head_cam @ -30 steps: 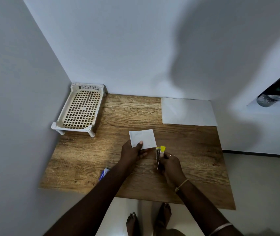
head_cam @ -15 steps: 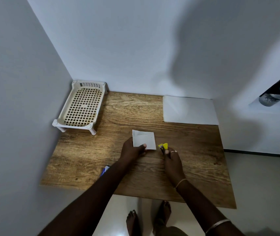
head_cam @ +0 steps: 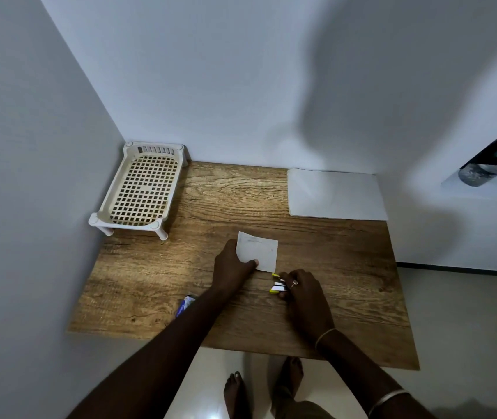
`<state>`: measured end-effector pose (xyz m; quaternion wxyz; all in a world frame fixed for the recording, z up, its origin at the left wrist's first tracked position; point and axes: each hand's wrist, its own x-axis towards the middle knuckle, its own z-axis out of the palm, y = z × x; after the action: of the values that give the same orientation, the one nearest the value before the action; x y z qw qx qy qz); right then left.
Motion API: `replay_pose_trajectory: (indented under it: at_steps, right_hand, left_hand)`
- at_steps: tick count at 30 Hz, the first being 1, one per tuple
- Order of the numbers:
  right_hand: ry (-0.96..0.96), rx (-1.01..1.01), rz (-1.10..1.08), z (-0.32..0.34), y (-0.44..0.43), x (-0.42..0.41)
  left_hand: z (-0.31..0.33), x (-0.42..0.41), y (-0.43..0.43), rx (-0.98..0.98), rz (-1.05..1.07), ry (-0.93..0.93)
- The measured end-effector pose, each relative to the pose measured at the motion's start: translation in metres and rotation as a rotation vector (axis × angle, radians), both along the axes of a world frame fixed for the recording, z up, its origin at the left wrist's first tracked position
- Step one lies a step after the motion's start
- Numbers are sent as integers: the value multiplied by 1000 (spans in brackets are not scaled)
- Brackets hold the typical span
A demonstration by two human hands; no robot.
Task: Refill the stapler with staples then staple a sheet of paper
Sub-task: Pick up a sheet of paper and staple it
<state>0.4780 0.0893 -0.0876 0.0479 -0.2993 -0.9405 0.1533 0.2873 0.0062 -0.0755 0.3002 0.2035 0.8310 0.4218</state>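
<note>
At frame centre, the folded paper (head_cam: 260, 250) was pinched at its lower left by the left hand (head_cam: 231, 267), and the yellow stapler (head_cam: 277, 285), gripped by the curled fingers of the nearer right hand (head_cam: 305, 294), was located just below the paper's lower right corner, long axis pointed left, with its rear hidden by those fingers.

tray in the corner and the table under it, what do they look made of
The tray looks like moulded plastic: cream, slightly glossy, one piece with a square lattice floor and rounded peg feet. The table shows brown wood grain with knots and a matt finish. It could be solid wood or a printed laminate, and the picture cannot settle which.
</note>
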Motion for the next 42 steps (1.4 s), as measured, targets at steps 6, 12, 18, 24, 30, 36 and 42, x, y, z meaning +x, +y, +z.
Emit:
replay_pose_trajectory:
  at_steps: [6, 12, 18, 24, 30, 36, 42]
  right_hand:
    - [-22, 47, 43, -1, 2, 1]
    - [210, -124, -152, 10, 10, -12]
    - [167, 178, 161, 28, 36, -53]
    - [46, 209, 203, 34, 59, -69]
    - [-83, 145, 151, 36, 72, -92]
    - [-161, 75, 177, 20, 74, -113]
    - [-218, 67, 174, -2, 70, -116]
  left_hand:
    - [-6, -1, 4, 37, 81, -134]
    - [3, -2, 11, 190, 200, -387]
    - [16, -6, 26, 283, 252, -549]
    - [22, -18, 35, 285, 258, -533]
    - [13, -31, 32, 63, -206, 501]
    - [-15, -31, 32, -346, -765, 757]
    - [-23, -35, 37, -389, -800, 703]
